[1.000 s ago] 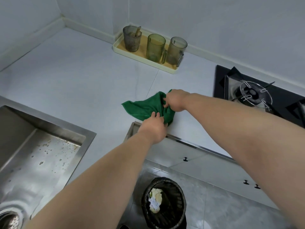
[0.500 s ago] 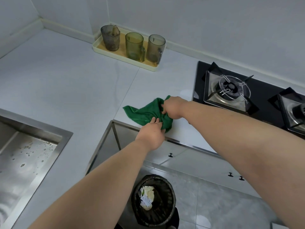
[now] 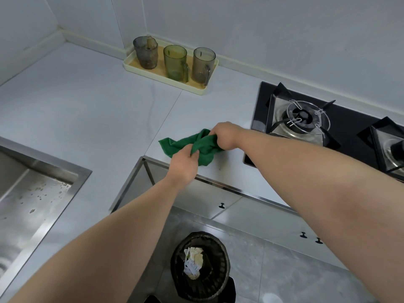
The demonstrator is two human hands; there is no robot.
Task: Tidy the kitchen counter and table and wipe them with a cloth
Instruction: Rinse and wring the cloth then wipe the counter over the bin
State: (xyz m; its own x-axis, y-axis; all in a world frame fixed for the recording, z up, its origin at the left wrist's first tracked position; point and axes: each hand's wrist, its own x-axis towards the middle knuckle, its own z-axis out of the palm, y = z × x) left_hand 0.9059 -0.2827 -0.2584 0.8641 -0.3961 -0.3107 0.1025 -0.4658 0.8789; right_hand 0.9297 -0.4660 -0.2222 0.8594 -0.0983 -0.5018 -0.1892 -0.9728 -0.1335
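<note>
So the green cloth is bunched up on the white counter, close to its front edge. Both hands are on it. The left hand comes in from the cloth's 6 o'clock, and its grip is closed on a fold of the fabric, fingers curled into it. The right hand is at the 3 o'clock end, grip wrapped round that end with the knuckles up. 1 loose corner sticks out toward 9 o'clock and lies flat on the counter.

Going outward: at 3 o'clock there's a black gas stove with 2 burners, its near corner just beside the right wrist. Around 12 o'clock, back by the wall, a cream tray holds 3 tinted see-through cups in a row, all upright. The leftmost has something inside, can't tell what. At 8 o'clock is a steel sink with water spots, well apart from the cloth. Down at 6 o'clock, on the floor, a dark waste bin has crumpled paper in it. White cabinet doors with small dark knobs run below the counter on the stove side.
</note>
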